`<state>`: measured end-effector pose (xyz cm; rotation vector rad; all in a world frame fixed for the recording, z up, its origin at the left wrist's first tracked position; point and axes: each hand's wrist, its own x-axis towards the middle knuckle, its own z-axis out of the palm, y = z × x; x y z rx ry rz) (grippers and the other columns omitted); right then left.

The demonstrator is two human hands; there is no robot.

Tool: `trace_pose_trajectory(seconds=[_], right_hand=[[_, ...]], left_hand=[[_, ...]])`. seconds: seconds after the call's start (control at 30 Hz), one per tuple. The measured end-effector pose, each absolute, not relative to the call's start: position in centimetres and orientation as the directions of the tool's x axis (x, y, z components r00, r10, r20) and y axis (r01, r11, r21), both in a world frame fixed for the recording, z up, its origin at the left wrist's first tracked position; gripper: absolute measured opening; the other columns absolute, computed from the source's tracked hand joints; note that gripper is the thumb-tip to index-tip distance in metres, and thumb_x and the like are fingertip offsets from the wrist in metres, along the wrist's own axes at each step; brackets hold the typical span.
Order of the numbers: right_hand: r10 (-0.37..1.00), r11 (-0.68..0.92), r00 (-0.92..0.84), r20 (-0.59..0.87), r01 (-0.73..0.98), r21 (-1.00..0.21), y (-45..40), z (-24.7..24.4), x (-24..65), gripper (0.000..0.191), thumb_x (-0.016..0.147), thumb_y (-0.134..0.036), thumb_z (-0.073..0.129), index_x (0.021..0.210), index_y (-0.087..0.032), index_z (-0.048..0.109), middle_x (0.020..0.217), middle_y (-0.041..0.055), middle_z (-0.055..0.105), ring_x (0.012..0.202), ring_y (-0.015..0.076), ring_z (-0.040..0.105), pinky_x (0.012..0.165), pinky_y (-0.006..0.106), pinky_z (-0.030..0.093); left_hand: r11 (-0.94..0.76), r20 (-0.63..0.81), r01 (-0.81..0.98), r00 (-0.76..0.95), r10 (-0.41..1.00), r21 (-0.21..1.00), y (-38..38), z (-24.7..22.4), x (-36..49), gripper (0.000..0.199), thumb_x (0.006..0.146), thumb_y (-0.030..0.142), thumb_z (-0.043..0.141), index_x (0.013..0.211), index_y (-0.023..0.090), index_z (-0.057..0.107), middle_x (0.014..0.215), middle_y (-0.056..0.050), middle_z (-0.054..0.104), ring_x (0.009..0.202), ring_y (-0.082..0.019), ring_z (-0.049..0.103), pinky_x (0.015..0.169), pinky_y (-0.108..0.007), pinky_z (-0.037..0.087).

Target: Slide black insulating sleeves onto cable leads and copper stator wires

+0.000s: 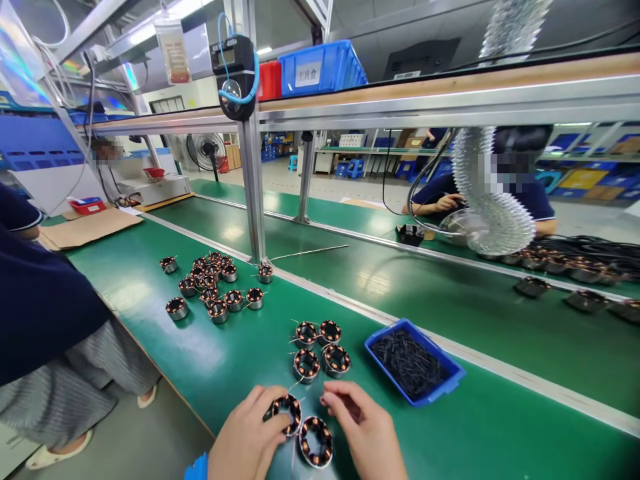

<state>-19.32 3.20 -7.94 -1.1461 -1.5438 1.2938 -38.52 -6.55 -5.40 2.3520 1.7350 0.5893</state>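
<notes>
My left hand (253, 430) grips a copper-wound ring (292, 415) at the near edge of the green bench, with fingers at its left side and inside its opening. Right of that ring, my right hand (363, 427) has thumb and forefinger pinched together; what they hold, if anything, is too small to name. A second wound ring (316, 443) lies between the hands, close to the held one. Just beyond, several wound rings (307, 365) stand in a small group with thin wires sticking out. A blue tray (457, 381) of short black pieces lies to the right.
More wound rings (218, 311) are clustered at the left. A metal post (254, 193) rises from the green bench (200, 360). At the far left stands a person (45, 300) in dark clothes. Across the bench, another person's hand (449, 203) is near a flexible duct (493, 200).
</notes>
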Motion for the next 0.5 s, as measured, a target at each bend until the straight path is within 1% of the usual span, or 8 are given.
trace_pose_trajectory(seconds=[0.07, 0.3, 0.5], right_hand=[[0.972, 0.046, -0.234, 0.02, 0.105, -0.993, 2.7, -8.6, -20.4, 0.033, 0.074, -0.052, 0.072, 0.08, -0.02, 0.075, 0.074, 0.0074, 0.075, 0.067, 0.0226, 0.072, 0.064, 0.029, 0.059], [0.975, -0.043, -0.218, -0.046, 0.018, -0.999, 2.4, -9.5, -21.5, 0.039, 0.07, -0.055, 0.077, 0.079, -0.018, 0.075, 0.074, 0.0087, 0.076, 0.069, 0.0238, 0.073, 0.064, 0.029, 0.06], [0.976, -0.027, -0.218, -0.027, 0.005, -1.0, 2.1, -9.4, -21.5, 0.04, 0.071, -0.057, 0.077, 0.08, -0.018, 0.076, 0.076, 0.0084, 0.076, 0.069, 0.0231, 0.074, 0.064, 0.029, 0.061]], left_hand=[[-0.319, 0.205, 0.881, 0.26, 0.943, 0.348, -6.3, -5.2, -38.7, 0.023, 0.093, 0.007, 0.046, 0.101, 0.02, 0.062, 0.127, -0.01, 0.06, 0.106, -0.026, 0.06, 0.086, -0.037, 0.056], [-0.323, 0.209, 0.862, 0.259, 0.943, 0.391, -6.3, -5.6, -39.1, 0.022, 0.095, 0.01, 0.046, 0.102, 0.021, 0.064, 0.129, -0.009, 0.06, 0.108, -0.024, 0.059, 0.09, -0.035, 0.056], [-0.302, 0.209, 0.845, 0.23, 0.95, 0.441, -6.4, -5.6, -39.1, 0.023, 0.095, 0.011, 0.046, 0.101, 0.021, 0.065, 0.13, -0.008, 0.061, 0.109, -0.024, 0.059, 0.091, -0.036, 0.055]])
